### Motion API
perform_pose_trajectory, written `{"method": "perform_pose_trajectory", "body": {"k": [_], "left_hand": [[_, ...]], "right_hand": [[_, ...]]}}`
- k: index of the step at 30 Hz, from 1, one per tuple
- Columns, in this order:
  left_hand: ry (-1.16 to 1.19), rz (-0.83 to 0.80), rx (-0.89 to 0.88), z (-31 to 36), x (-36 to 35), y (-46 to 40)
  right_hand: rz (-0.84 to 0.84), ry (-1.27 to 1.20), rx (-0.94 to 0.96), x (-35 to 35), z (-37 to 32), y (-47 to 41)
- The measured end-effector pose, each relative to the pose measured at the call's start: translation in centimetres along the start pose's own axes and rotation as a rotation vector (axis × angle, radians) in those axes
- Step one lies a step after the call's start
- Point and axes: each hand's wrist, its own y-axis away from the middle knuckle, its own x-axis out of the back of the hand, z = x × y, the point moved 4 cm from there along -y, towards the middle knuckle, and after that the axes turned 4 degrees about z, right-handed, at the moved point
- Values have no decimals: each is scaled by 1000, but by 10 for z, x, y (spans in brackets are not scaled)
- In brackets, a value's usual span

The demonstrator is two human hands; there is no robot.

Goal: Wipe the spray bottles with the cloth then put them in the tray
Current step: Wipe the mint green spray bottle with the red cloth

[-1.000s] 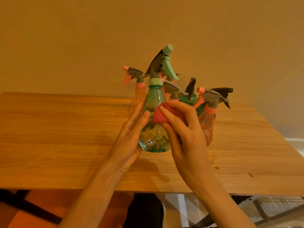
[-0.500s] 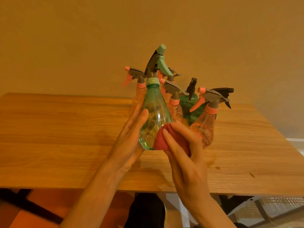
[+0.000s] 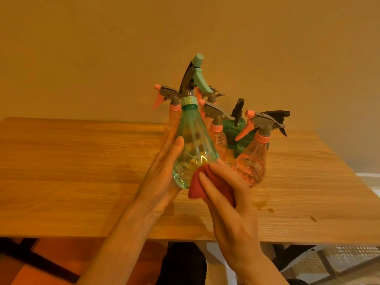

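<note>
My left hand (image 3: pixel 162 173) holds a clear green spray bottle (image 3: pixel 193 145) with a mint trigger head above the wooden table (image 3: pixel 82 171), tilted slightly left, thumb on its front and fingers behind it. My right hand (image 3: pixel 224 194) grips a folded red cloth (image 3: pixel 197 186) and presses it against the bottle's lower right side. Behind stand several more spray bottles: a pink one (image 3: pixel 253 163) close on the right, another pink one (image 3: pixel 219 138), a dark green one (image 3: pixel 234 128), and a pink one (image 3: pixel 174 112) partly hidden behind the held bottle.
A white perforated tray or crate (image 3: pixel 339 262) shows below the table's front edge at the lower right. A few dark spots (image 3: pixel 271 210) mark the tabletop on the right. A plain wall rises behind the table.
My right hand has slid the red cloth down the bottle from its middle to its base. The bottle has tilted slightly and its head has swung a little left.
</note>
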Motion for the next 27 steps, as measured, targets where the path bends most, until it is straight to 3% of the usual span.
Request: {"method": "perform_pose_trajectory", "body": {"k": [4, 16, 27], "left_hand": [[-16, -35, -6, 0, 0, 2], [70, -113, 43, -13, 7, 4], [-54, -153, 26, -8, 3, 7]], "right_hand": [[90, 180, -23, 10, 5, -37], [88, 86, -60, 19, 3, -4], [171, 84, -95, 17, 9, -74]]}}
